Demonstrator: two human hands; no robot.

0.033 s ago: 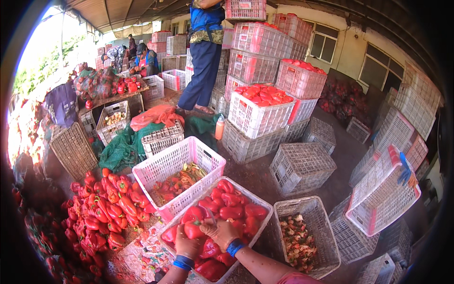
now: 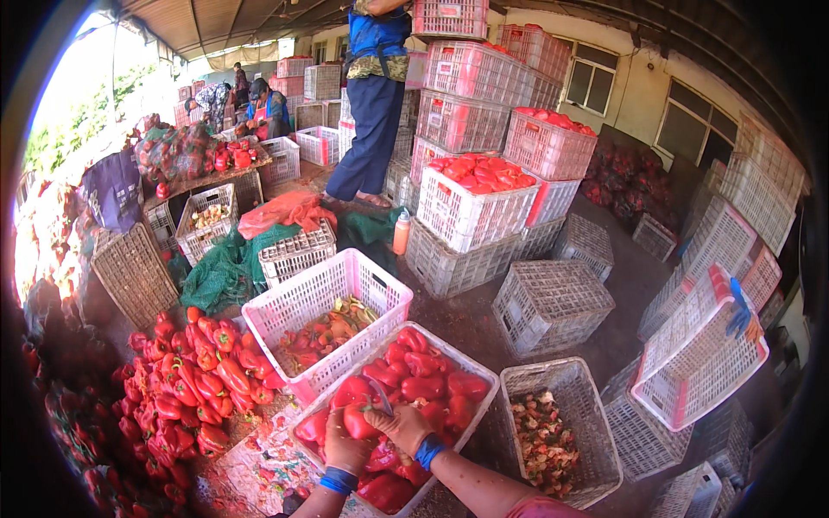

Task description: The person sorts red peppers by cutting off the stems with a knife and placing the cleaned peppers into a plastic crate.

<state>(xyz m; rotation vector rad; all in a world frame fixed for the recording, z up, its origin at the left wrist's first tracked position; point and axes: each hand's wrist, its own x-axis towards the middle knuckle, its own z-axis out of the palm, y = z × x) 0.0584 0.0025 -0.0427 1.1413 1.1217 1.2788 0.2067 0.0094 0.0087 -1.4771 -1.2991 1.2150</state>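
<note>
Left hand point(image 2: 346, 451) dipped a touch, lower middle of frame
It's curled round a red pepper point(image 2: 357, 422) that's nudged slightly right, thin pale blade point(image 2: 380, 396) shows clearer now, right hand point(image 2: 404, 429) gripping that has barely moved

Peppers point(image 2: 423, 386) in crate point(image 2: 494, 380), pepper heap point(image 2: 194, 380) left

Glossy, smooth peppers point(image 2: 421, 388); matt plastic crate point(image 2: 462, 356).
</note>
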